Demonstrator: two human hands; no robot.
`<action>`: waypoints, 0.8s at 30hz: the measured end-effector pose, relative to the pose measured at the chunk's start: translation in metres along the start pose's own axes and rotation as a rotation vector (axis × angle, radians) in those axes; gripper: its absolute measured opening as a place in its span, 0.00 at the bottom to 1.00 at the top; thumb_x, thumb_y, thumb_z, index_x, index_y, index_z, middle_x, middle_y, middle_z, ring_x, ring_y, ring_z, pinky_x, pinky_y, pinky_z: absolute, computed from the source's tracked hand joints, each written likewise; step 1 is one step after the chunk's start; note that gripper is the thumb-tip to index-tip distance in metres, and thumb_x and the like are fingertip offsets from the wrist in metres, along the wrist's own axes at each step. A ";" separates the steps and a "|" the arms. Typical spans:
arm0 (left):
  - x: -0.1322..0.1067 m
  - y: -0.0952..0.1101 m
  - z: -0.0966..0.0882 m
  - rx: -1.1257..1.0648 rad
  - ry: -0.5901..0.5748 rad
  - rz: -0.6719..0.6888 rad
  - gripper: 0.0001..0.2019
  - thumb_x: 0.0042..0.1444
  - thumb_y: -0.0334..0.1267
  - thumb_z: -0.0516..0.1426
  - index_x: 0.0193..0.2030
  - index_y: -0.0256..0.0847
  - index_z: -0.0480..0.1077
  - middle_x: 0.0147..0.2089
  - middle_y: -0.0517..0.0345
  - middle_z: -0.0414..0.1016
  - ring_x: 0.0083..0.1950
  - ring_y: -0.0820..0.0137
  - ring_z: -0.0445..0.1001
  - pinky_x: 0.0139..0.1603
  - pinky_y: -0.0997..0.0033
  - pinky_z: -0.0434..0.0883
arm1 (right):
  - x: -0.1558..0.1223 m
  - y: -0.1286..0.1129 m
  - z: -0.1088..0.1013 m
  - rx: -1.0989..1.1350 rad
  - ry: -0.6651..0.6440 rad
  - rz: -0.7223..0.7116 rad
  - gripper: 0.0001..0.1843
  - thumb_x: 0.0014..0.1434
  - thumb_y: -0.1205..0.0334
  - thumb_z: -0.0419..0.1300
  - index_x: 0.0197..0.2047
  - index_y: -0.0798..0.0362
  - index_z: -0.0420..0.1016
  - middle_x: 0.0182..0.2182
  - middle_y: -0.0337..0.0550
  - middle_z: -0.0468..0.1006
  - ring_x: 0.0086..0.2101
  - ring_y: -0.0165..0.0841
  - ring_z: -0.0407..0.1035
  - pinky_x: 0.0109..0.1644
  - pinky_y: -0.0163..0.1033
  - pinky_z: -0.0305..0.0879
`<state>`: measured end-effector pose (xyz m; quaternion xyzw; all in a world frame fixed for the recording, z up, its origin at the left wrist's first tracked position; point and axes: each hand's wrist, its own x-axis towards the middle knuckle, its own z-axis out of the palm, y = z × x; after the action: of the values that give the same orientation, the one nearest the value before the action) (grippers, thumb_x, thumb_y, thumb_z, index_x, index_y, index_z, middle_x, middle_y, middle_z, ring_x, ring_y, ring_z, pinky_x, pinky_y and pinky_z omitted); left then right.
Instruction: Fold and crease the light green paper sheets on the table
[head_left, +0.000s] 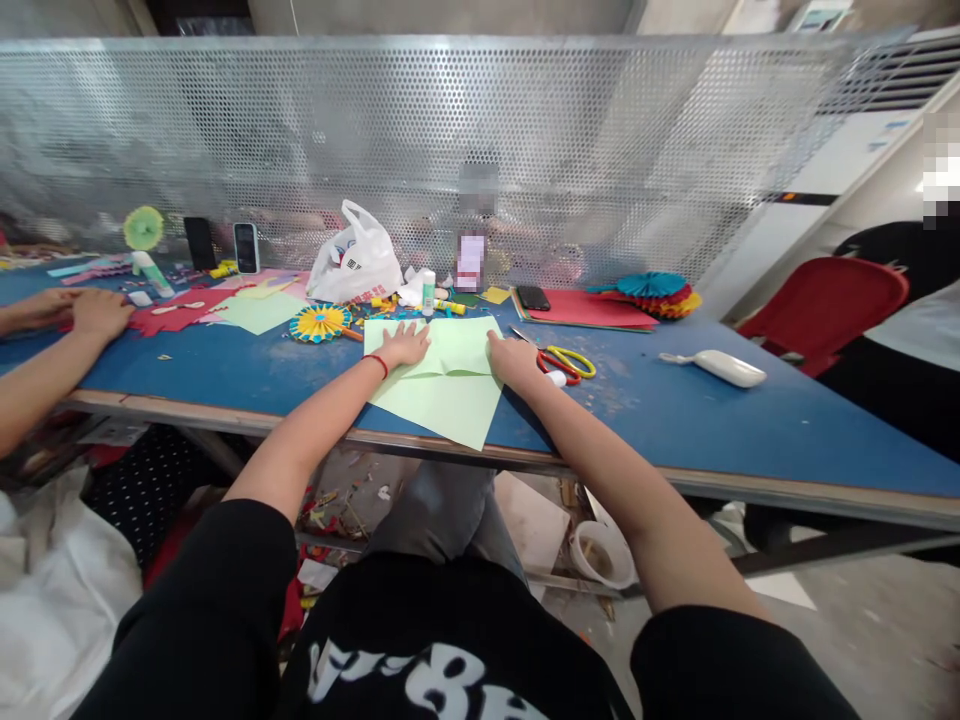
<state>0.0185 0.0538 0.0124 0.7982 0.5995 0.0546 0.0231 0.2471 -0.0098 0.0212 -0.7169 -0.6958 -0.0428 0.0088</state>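
Note:
A pale green sheet of paper [442, 400] lies on the blue table in front of me, its lower corner reaching the near edge. Across it runs a crease or folded edge, slightly raised in the middle. My left hand [405, 345] rests flat on the upper left part of the paper, fingers spread. At the right edge of the sheet, my right hand [514, 360] has its fingers curled on the paper; the grip itself is partly hidden. Scissors [568, 362] with red and yellow handles lie just beyond the right hand, beside a small white object [556, 379].
Behind the paper stand a glue stick [428, 293], a white plastic bag [358, 262] and a phone [471, 262]. A yellow-blue paper rosette [321, 322] lies left. Red paper [592, 308] and a white-handled brush-like object [724, 368] lie right. A co-worker's hands [101, 312] are at far left.

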 end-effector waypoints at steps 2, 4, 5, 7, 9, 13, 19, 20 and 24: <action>-0.001 0.001 -0.001 -0.008 -0.007 0.007 0.24 0.71 0.47 0.62 0.69 0.41 0.69 0.70 0.44 0.70 0.66 0.53 0.74 0.66 0.42 0.75 | 0.001 0.003 0.000 0.003 0.007 0.016 0.24 0.72 0.51 0.64 0.66 0.53 0.72 0.59 0.51 0.78 0.53 0.42 0.77 0.57 0.54 0.78; -0.002 0.002 -0.002 -0.015 -0.031 0.019 0.24 0.71 0.47 0.62 0.69 0.41 0.69 0.71 0.44 0.69 0.67 0.52 0.73 0.67 0.40 0.74 | 0.001 0.005 -0.001 0.008 0.010 0.034 0.23 0.75 0.56 0.59 0.69 0.55 0.68 0.57 0.55 0.80 0.54 0.45 0.78 0.58 0.54 0.76; -0.002 0.002 -0.003 -0.019 -0.053 0.029 0.25 0.71 0.48 0.62 0.70 0.42 0.69 0.72 0.44 0.69 0.68 0.51 0.73 0.68 0.39 0.73 | 0.002 0.006 -0.001 0.012 0.009 0.042 0.23 0.76 0.61 0.55 0.70 0.57 0.65 0.55 0.59 0.81 0.55 0.47 0.78 0.58 0.53 0.75; -0.003 0.003 -0.006 -0.027 -0.119 0.063 0.27 0.71 0.50 0.61 0.72 0.42 0.67 0.75 0.43 0.65 0.72 0.49 0.69 0.72 0.35 0.68 | 0.003 0.007 -0.001 0.022 0.005 0.056 0.23 0.74 0.67 0.51 0.70 0.60 0.62 0.54 0.66 0.82 0.57 0.50 0.79 0.58 0.52 0.74; -0.005 0.002 -0.009 -0.029 -0.209 0.109 0.34 0.71 0.56 0.59 0.77 0.44 0.61 0.81 0.42 0.56 0.80 0.45 0.59 0.78 0.31 0.58 | 0.004 0.007 0.000 0.032 0.006 0.066 0.24 0.72 0.70 0.50 0.70 0.60 0.61 0.55 0.69 0.81 0.57 0.52 0.78 0.57 0.52 0.73; -0.007 -0.004 -0.016 -0.007 -0.381 0.188 0.60 0.58 0.77 0.56 0.85 0.42 0.39 0.87 0.43 0.30 0.86 0.44 0.32 0.84 0.39 0.40 | 0.008 0.009 0.002 0.048 0.014 0.071 0.23 0.73 0.70 0.50 0.69 0.58 0.63 0.55 0.65 0.81 0.57 0.49 0.79 0.58 0.51 0.74; -0.006 -0.007 -0.019 0.032 -0.455 0.219 0.74 0.44 0.86 0.53 0.85 0.39 0.29 0.85 0.46 0.18 0.86 0.42 0.23 0.84 0.41 0.35 | 0.014 0.011 0.005 0.063 0.027 0.068 0.24 0.72 0.50 0.64 0.66 0.53 0.72 0.59 0.50 0.78 0.53 0.42 0.77 0.57 0.54 0.78; -0.006 -0.006 -0.019 0.034 -0.458 0.220 0.74 0.44 0.86 0.52 0.85 0.38 0.29 0.85 0.46 0.17 0.86 0.42 0.23 0.83 0.40 0.35 | 0.015 0.012 0.005 0.066 0.026 0.066 0.24 0.72 0.50 0.65 0.65 0.53 0.73 0.59 0.50 0.77 0.53 0.42 0.77 0.57 0.54 0.78; -0.007 -0.005 -0.020 0.038 -0.465 0.218 0.74 0.44 0.86 0.52 0.85 0.37 0.29 0.85 0.45 0.17 0.86 0.42 0.22 0.83 0.40 0.33 | 0.017 0.011 0.006 0.074 0.016 0.059 0.23 0.72 0.51 0.65 0.64 0.53 0.74 0.60 0.51 0.77 0.54 0.42 0.76 0.57 0.54 0.78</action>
<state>0.0089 0.0477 0.0315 0.8494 0.4896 -0.1393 0.1394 0.2590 0.0069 0.0165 -0.7360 -0.6753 -0.0227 0.0421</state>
